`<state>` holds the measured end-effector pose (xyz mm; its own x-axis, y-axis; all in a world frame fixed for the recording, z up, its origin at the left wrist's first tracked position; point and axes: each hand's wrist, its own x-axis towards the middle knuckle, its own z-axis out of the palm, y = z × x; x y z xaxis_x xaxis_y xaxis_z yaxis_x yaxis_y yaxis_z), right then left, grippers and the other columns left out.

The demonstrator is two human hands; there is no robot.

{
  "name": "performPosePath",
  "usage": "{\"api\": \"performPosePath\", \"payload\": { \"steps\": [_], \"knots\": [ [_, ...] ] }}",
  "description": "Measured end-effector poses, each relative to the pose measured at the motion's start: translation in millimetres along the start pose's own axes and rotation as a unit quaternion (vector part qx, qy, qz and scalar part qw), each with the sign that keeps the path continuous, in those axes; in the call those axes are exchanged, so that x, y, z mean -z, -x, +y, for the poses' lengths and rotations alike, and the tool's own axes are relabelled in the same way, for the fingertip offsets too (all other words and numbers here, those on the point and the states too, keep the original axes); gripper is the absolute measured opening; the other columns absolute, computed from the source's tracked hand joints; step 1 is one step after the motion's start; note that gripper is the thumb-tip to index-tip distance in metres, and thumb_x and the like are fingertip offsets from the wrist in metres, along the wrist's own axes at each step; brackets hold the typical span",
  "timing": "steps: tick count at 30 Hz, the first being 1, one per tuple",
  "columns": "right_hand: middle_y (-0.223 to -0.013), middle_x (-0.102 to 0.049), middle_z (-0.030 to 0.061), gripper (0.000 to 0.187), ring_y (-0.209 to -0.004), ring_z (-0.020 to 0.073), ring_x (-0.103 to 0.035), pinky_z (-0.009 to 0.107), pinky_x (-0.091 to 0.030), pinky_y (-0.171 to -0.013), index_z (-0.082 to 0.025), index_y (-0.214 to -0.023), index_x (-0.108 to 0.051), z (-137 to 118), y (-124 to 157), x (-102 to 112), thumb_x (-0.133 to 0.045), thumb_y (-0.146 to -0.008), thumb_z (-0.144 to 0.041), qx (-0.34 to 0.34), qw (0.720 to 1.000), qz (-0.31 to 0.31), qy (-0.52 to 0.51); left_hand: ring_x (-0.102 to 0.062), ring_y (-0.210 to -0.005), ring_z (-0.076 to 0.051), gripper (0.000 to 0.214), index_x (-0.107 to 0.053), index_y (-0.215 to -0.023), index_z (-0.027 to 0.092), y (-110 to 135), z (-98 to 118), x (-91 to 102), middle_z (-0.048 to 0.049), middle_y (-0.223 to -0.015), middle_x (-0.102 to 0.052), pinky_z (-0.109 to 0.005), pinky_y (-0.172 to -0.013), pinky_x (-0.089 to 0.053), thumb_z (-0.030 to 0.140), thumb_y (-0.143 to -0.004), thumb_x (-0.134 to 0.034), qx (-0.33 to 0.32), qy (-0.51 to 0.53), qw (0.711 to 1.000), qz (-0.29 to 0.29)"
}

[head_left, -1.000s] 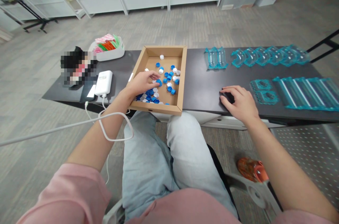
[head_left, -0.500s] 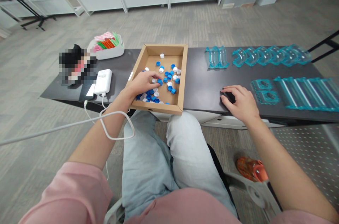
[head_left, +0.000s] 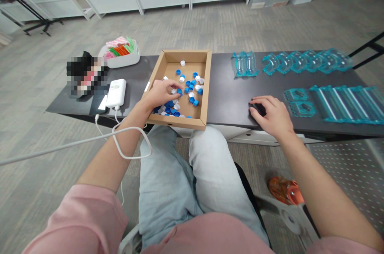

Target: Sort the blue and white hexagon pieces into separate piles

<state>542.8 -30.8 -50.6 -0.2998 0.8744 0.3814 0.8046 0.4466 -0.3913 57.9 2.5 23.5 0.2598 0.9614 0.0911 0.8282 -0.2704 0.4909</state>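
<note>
As I watch, my left hand point(head_left: 160, 93): fingers curled on blue caps point(head_left: 195, 103) in box point(head_left: 207, 86), barely shifted; grasp unclear.
My right hand point(head_left: 274, 117): still clenched over black object point(head_left: 257, 109).

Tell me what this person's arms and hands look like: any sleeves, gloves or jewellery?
The left hand and right hand are both bare: no gloves, and no rings or watch that I can make out. The forearms are uncovered, and loose pink sleeves end near the elbows. A white cable loops across the left forearm.
</note>
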Motion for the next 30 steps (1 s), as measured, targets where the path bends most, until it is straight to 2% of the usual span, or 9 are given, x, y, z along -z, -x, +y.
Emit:
{"api": "performPosePath", "payload": {
  "steps": [5, 14, 18, 24, 30],
  "knots": [
    [-0.132, -0.086, 0.0099, 0.027, -0.121, 0.042, -0.077, 0.063, -0.06, -0.104, -0.036, -0.121, -0.086, -1.2, 0.1, 0.2, -0.066, -0.106, -0.045, -0.002, 1.0, 0.0, -0.002, -0.082, -0.115, -0.029, 0.033, -0.09, -0.119, 0.028, 0.5, 0.8, 0.5, -0.005, -0.118, -0.091, -0.046, -0.121, -0.055, 0.033, -0.087, -0.085, 0.008, -0.005, 1.0, -0.001],
    [-0.13, -0.087, 0.0099, 0.031, -0.121, 0.0433, -0.077, 0.065, -0.059, -0.104, -0.037, -0.127, -0.087, -4.7, -0.3, 0.7, -0.067, -0.104, -0.044, -0.008, 1.0, 0.008, -0.01, -0.081, -0.114, -0.029, 0.027, -0.089, -0.112, 0.029, -0.5, -1.2, 0.5, -0.0041, -0.11, -0.09, -0.047, -0.119, -0.053, 0.036, -0.086, -0.088, 0.024, -0.008, 1.0, 0.002],
    [-0.13, -0.087, 0.0105, 0.029, -0.121, 0.043, -0.078, 0.064, -0.059, -0.104, -0.035, -0.123, -0.087, -5.9, -0.3, 1.5, -0.067, -0.105, -0.045, -0.01, 1.0, 0.006, -0.005, -0.082, -0.111, -0.029, 0.026, -0.088, -0.111, 0.028, -0.3, -2.7, 0.5, -0.0035, -0.105, -0.089, -0.046, -0.118, -0.053, 0.037, -0.086, -0.088, 0.03, -0.021, 0.999, -0.003],
    [-0.132, -0.086, 0.0116, 0.029, -0.123, 0.0438, -0.078, 0.065, -0.06, -0.104, -0.034, -0.121, -0.087, -3.7, 0.4, -0.2, -0.066, -0.105, -0.045, -0.006, 1.0, 0.004, -0.004, -0.083, -0.113, -0.029, 0.027, -0.087, -0.112, 0.029, -1.5, -5.2, -0.2, -0.0048, -0.111, -0.091, -0.049, -0.122, -0.054, 0.041, -0.087, -0.089, 0.024, -0.017, 1.0, -0.008],
    [-0.132, -0.086, 0.011, 0.028, -0.123, 0.0432, -0.078, 0.064, -0.06, -0.103, -0.035, -0.122, -0.087, -2.1, 0.3, -0.6, -0.066, -0.106, -0.044, -0.004, 1.0, 0.004, -0.003, -0.083, -0.116, -0.029, 0.038, -0.082, -0.124, 0.028, -3.0, -7.8, -4.7, -0.0069, -0.116, -0.089, -0.052, -0.125, -0.052, 0.038, -0.088, -0.088, 0.029, -0.021, 0.999, 0.001]
  ]
}}
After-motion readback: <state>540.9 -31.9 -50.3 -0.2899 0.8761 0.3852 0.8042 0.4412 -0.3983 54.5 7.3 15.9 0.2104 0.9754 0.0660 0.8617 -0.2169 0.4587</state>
